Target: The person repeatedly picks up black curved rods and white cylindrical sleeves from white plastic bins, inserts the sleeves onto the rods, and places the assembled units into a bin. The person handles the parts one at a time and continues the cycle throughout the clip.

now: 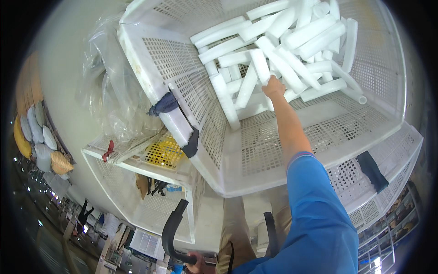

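My right arm, in a blue sleeve, reaches into a large white perforated plastic crate. There my right hand is closed around the near end of a white tube. Many similar white tubes lie heaped in the crate's far part, crossing at various angles; one shows a hollow end. At the lower edge my left hand is partly visible beside the lower end of a black curved bar. Its fingers are too small and hidden to read.
Clear plastic bags hang left of the crate. Below them stands another white crate with a yellow perforated tray. Dark cloth is tied on the crate's left rim. Another white crate stands at right. Filled sacks lie far left.
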### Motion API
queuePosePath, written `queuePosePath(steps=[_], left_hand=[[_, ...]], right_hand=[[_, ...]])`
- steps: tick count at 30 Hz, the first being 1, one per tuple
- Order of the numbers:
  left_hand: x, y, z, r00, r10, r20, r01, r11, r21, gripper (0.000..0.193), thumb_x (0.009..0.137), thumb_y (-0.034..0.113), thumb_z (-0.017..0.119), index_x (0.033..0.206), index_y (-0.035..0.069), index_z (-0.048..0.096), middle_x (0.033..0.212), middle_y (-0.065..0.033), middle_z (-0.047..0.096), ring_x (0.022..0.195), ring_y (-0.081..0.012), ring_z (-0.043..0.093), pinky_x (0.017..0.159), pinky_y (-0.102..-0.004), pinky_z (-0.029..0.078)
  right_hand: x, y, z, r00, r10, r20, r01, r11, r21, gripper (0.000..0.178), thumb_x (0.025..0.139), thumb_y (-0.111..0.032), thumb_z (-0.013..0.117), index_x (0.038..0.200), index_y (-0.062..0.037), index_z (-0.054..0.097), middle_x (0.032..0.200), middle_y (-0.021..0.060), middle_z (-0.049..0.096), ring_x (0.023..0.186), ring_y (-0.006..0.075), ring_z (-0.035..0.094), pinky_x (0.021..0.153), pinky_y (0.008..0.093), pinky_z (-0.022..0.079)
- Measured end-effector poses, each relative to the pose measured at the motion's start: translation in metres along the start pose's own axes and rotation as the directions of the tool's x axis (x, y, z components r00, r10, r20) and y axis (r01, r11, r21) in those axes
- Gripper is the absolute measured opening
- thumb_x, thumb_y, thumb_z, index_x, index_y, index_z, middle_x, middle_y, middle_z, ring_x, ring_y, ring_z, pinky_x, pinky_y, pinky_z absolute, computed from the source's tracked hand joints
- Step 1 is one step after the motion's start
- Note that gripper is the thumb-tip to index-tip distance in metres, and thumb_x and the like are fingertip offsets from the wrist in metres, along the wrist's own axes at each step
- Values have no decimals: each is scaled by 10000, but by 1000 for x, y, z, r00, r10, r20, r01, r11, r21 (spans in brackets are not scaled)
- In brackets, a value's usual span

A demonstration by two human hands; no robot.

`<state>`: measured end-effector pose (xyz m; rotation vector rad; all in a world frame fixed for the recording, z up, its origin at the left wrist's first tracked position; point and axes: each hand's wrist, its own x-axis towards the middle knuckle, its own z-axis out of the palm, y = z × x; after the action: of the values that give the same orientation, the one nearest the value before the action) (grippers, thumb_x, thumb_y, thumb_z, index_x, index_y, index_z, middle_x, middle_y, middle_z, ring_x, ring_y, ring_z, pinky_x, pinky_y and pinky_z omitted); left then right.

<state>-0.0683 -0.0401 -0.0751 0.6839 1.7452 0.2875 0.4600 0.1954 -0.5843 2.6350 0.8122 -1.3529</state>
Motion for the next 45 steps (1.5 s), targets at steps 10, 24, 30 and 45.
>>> queuePosePath(steps=[10, 24, 30, 45], left_hand=[[13, 175, 25, 992, -78, 97, 79, 997, -8, 125, 880, 106, 635, 848, 84, 516, 602, 21, 463, 466, -74, 411, 423, -232, 311], [-53, 248, 22, 852, 192, 487, -250, 966, 58, 155, 943, 121, 605, 835, 66, 508, 536, 26, 412, 413, -70, 364, 391, -236, 312], [-93, 249, -11, 809, 228, 541, -251, 967, -32, 161, 934, 115, 634, 831, 78, 516, 547, 45, 430, 412, -48, 370, 394, -216, 297], [-174, 223, -6, 614, 40, 788, -330, 920, 211, 236, 887, 234, 726, 817, 98, 547, 520, 47, 446, 389, -48, 388, 365, -221, 290]], right_hand=[[-210, -50, -161, 435, -781, -449, 853, 517, -74, 555, 670, 74, 624, 1192, -113, 599, 1122, 100, 609, 1084, 301, 550, 1035, 462, 355], [-480, -18, -315, 226, -622, -750, 781, 576, -242, 618, 618, 64, 644, 1208, -106, 574, 1148, 98, 573, 1108, 305, 528, 1046, 494, 340], [-591, -29, -310, 104, -674, -731, 833, 461, -307, 610, 597, 27, 684, 1187, -90, 576, 1107, 108, 586, 1067, 324, 543, 986, 481, 380], [-815, -78, -294, -118, -947, -299, 542, 191, -819, 253, 736, -115, 617, 985, -83, 578, 930, 58, 544, 913, 216, 571, 804, 358, 451]])
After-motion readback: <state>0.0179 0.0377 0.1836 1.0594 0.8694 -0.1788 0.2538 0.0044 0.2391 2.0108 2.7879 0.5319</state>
